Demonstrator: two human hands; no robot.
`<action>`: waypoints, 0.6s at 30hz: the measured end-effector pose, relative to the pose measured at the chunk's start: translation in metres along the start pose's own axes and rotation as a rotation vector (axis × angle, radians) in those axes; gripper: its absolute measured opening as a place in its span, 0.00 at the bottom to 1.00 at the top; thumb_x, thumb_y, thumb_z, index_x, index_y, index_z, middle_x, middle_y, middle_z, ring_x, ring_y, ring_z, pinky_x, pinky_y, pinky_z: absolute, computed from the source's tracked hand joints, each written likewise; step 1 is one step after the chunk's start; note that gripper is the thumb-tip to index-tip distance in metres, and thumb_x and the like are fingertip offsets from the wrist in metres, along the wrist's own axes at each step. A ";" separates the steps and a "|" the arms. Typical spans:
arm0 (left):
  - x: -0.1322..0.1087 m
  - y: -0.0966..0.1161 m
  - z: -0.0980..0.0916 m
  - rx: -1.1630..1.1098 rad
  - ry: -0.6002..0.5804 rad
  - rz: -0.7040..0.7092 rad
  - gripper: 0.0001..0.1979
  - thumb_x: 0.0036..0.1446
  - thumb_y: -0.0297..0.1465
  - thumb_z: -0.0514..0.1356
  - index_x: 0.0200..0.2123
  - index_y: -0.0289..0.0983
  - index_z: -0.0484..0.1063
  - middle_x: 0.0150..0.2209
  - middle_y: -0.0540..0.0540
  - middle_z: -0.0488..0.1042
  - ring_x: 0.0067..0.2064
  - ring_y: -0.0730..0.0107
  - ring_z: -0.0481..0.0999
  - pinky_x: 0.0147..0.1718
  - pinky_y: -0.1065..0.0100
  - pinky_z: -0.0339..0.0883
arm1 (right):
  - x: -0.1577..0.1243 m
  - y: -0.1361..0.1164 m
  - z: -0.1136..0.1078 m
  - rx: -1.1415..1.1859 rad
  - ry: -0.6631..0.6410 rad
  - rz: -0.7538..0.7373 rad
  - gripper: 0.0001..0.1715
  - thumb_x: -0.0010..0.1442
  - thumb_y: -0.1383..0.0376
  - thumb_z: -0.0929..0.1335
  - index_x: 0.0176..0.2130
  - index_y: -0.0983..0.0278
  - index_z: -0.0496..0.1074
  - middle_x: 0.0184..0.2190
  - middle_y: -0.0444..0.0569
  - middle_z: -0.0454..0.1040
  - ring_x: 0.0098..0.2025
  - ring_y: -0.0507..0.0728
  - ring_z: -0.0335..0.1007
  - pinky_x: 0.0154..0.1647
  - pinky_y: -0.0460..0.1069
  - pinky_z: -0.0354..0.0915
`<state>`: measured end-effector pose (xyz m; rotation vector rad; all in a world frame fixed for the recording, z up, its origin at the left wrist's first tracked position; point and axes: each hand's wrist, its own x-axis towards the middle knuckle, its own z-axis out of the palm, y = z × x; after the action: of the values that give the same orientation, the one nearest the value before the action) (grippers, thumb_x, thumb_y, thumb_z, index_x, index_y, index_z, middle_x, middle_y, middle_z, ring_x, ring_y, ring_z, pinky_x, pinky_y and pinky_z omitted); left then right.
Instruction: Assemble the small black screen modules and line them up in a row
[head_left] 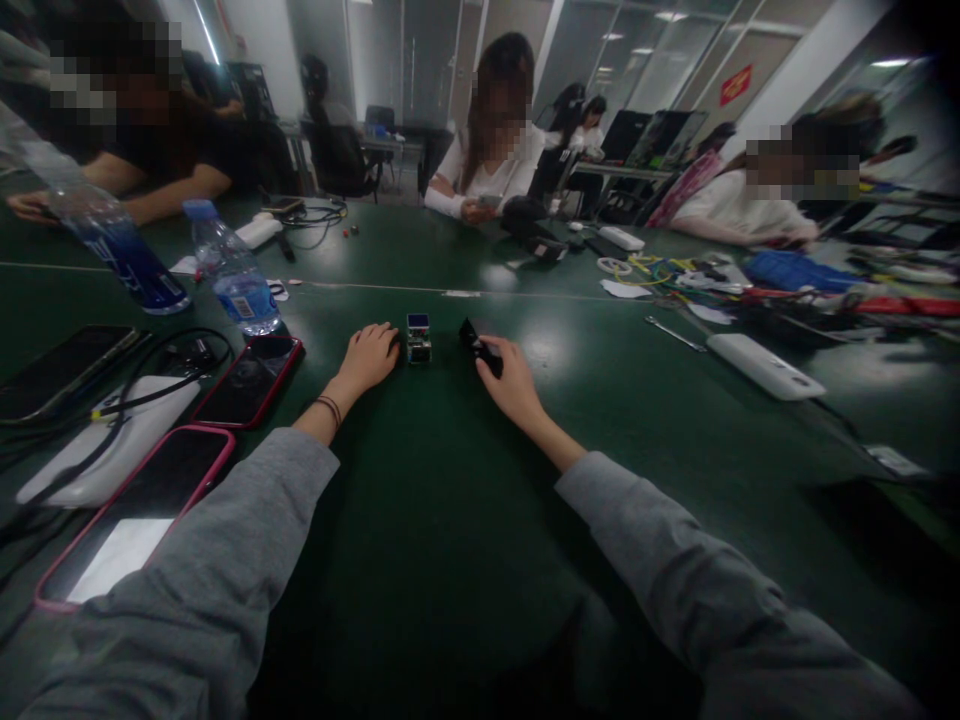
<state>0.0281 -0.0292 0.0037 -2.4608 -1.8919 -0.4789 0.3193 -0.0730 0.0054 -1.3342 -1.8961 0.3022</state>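
On the dark green table, a small electronic module (418, 338) stands upright between my hands, with a little dark screen on top and bare circuit boards below. My left hand (367, 355) rests just left of it, fingers curled over a small dark piece that is mostly hidden. To the right of the module, my right hand (511, 378) grips a black angular part (482, 350) between thumb and fingers. One flat side of this part sticks up at its left end; its exact kind cannot be made out.
At left lie a red-edged phone (251, 380), a pink-cased phone (142, 510), a white power bank (97, 450) and cables. Two bottles, one (232, 270) nearer me, stand behind them. At right are a wrench (675, 334), a white power strip (765, 366) and tangled wires. People sit opposite.
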 end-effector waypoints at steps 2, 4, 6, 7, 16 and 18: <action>0.000 0.000 0.000 -0.005 -0.003 0.002 0.23 0.75 0.34 0.49 0.67 0.36 0.69 0.71 0.36 0.67 0.72 0.49 0.64 0.70 0.45 0.58 | 0.002 0.005 0.001 0.036 0.047 0.021 0.26 0.69 0.59 0.64 0.64 0.60 0.67 0.57 0.60 0.71 0.58 0.68 0.70 0.64 0.68 0.68; 0.000 -0.001 0.000 -0.009 -0.007 -0.001 0.23 0.75 0.35 0.49 0.67 0.35 0.69 0.71 0.36 0.66 0.72 0.49 0.64 0.71 0.45 0.57 | 0.003 0.011 0.002 0.036 0.091 0.048 0.25 0.70 0.59 0.62 0.64 0.60 0.66 0.57 0.60 0.70 0.59 0.67 0.69 0.64 0.67 0.67; 0.000 -0.001 0.000 -0.012 -0.007 -0.003 0.23 0.75 0.35 0.49 0.67 0.35 0.69 0.71 0.37 0.67 0.72 0.49 0.64 0.71 0.46 0.57 | 0.004 0.018 0.004 0.006 0.132 0.080 0.25 0.69 0.61 0.60 0.63 0.60 0.68 0.57 0.60 0.69 0.61 0.66 0.67 0.66 0.66 0.65; 0.000 -0.001 0.001 -0.013 -0.003 -0.002 0.23 0.75 0.35 0.49 0.67 0.35 0.69 0.71 0.37 0.67 0.72 0.50 0.64 0.71 0.46 0.57 | 0.005 0.021 0.005 -0.009 0.148 0.094 0.25 0.69 0.62 0.59 0.62 0.61 0.69 0.57 0.60 0.69 0.62 0.66 0.66 0.67 0.66 0.64; 0.000 -0.002 0.002 -0.002 0.001 0.002 0.23 0.74 0.34 0.50 0.67 0.35 0.69 0.71 0.36 0.67 0.72 0.49 0.64 0.71 0.45 0.58 | 0.010 0.042 0.008 -0.014 0.141 0.206 0.30 0.75 0.54 0.54 0.64 0.62 0.69 0.57 0.61 0.70 0.63 0.66 0.65 0.68 0.65 0.62; 0.000 -0.002 0.001 0.004 0.001 -0.002 0.23 0.75 0.34 0.50 0.67 0.37 0.69 0.71 0.37 0.67 0.72 0.49 0.64 0.71 0.45 0.58 | 0.011 0.043 0.006 -0.018 0.144 0.268 0.32 0.76 0.49 0.53 0.61 0.64 0.71 0.55 0.62 0.71 0.62 0.68 0.66 0.66 0.65 0.63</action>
<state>0.0266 -0.0280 0.0019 -2.4561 -1.8938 -0.4761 0.3435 -0.0438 -0.0193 -1.5813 -1.6063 0.3147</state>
